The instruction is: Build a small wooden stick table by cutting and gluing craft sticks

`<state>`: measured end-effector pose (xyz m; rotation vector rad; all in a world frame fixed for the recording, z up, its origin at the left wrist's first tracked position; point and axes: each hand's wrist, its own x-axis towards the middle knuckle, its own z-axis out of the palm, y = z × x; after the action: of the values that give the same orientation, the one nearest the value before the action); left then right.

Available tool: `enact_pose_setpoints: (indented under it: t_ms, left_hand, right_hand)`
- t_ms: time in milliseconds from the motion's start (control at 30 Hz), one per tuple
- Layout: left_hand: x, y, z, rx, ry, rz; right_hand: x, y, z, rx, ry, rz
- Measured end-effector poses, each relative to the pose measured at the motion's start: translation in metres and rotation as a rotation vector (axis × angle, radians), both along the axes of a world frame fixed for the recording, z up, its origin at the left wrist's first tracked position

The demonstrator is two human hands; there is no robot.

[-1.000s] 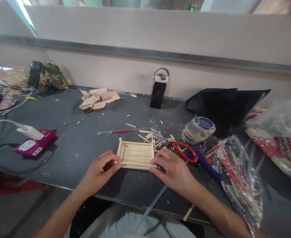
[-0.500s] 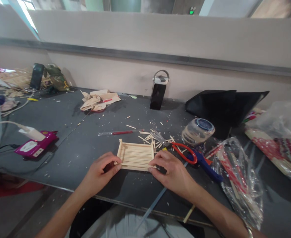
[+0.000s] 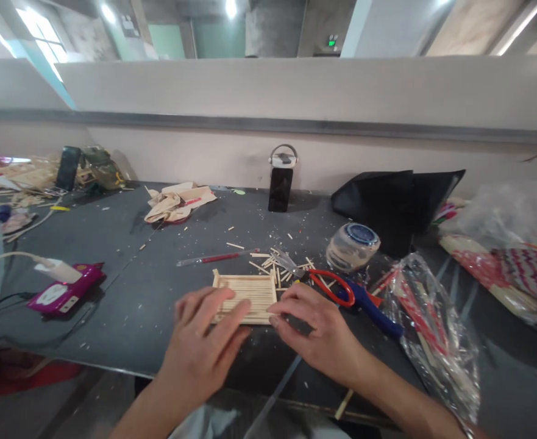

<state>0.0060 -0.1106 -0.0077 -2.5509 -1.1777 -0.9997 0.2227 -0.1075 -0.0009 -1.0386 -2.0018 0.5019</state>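
Note:
A small tray-like panel of thin wooden sticks (image 3: 252,286), with raised ends, lies on the grey table in front of me. My left hand (image 3: 211,329) is over its near left part, fingers stretched and apart, slightly blurred, covering that corner. At the near right corner, my right hand (image 3: 311,320) has thumb and forefinger closed on the panel's edge. Just beyond the panel, short cut sticks (image 3: 268,267) are scattered beside the red-handled scissors (image 3: 332,286). A blue glue gun (image 3: 378,311) lies to the right of my right hand.
A clear jar (image 3: 353,247) with a blue lid stands behind the scissors. At the right lies a plastic bag of sticks (image 3: 433,329). A phone (image 3: 280,189) leans at the back. Crumpled cloth (image 3: 177,204), a red pen (image 3: 217,258) and a purple power strip (image 3: 67,289) are farther left.
My left hand has let go of the panel's near left corner and moved right over it, fingers spreading. My right hand stays at the right corner. The camera view has tilted up.

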Motion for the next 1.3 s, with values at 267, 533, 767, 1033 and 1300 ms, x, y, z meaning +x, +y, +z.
enact_pose_setpoints:
  t_ms: [267,533,767,1033,1300]
  left_hand:
    - [0.039,0.002,0.01,-0.281,-0.384,-0.195]
    - [0.035,-0.005,0.023,-0.621,-0.703,-0.108]
    - [0.032,-0.006,0.022,-0.619,-0.786,-0.146]
    - [0.036,-0.005,0.021,-0.613,-0.719,-0.259]
    - [0.038,-0.005,0.02,-0.66,-0.725,-0.393]
  right_hand:
    - [0.038,0.013,0.01,-0.053,-0.251,-0.207]
    - [0.061,0.036,-0.039,-0.142,-0.669,-0.354]
    - [0.067,0.032,-0.014,-0.211,-0.38,-0.354]
    - [0.049,-0.026,0.017,-0.127,-0.16,0.02]
    - [0.042,-0.029,0.02,-0.023,-0.298,0.096]
